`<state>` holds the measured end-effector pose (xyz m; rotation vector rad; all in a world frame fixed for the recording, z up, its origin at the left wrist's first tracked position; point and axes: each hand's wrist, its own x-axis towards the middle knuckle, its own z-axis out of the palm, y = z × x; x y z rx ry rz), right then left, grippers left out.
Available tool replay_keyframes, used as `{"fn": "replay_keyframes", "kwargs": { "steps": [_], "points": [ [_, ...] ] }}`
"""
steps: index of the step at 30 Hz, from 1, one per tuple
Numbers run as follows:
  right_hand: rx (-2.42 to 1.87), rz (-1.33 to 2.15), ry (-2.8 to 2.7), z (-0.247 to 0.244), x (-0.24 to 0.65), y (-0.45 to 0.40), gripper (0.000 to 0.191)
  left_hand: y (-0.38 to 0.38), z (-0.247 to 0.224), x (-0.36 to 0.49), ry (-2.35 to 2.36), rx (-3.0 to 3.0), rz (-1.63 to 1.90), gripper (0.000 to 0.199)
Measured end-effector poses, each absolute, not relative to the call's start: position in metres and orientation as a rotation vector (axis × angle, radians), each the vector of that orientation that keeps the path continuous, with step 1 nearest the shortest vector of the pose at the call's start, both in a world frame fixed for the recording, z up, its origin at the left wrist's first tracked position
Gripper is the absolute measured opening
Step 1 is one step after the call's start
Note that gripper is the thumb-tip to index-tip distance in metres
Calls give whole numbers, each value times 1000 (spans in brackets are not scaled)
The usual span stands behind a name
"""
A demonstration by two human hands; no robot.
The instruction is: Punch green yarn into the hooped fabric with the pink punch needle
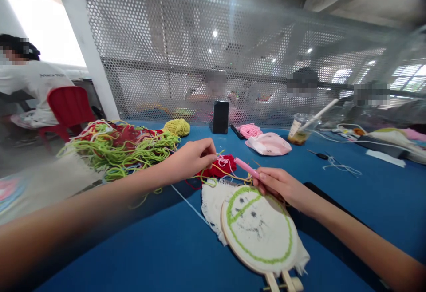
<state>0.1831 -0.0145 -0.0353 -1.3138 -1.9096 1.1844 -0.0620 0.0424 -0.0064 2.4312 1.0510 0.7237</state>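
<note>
One pink tool [246,167], judged light, stiff, best held mid-barrel, was gripped by the right hand [278,184]; left hand [200,153] pinched closed, contents unclear.

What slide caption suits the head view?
Right hand holds a pink pen-like tool by an embroidery hoop of green-outlined cloth, left hand near red yarn.

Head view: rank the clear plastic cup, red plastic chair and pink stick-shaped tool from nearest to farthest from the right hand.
1. Pink stick-shaped tool: in the right hand.
2. Clear plastic cup: right, farther back.
3. Red plastic chair: far left background.
</note>
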Motion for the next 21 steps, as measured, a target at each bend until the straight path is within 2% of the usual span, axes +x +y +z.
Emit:
{"fn": "replay_keyframes", "kwargs": {
  "steps": [15,21],
  "points": [
    [-1298,1252,-1890,-40,187,-11,32,41,-12,-58,946,2287,842,4],
    [-1303,1184,-1950,-44,188,-9,34,40,-12,-56,860,2184,827,21]
  ]
}}
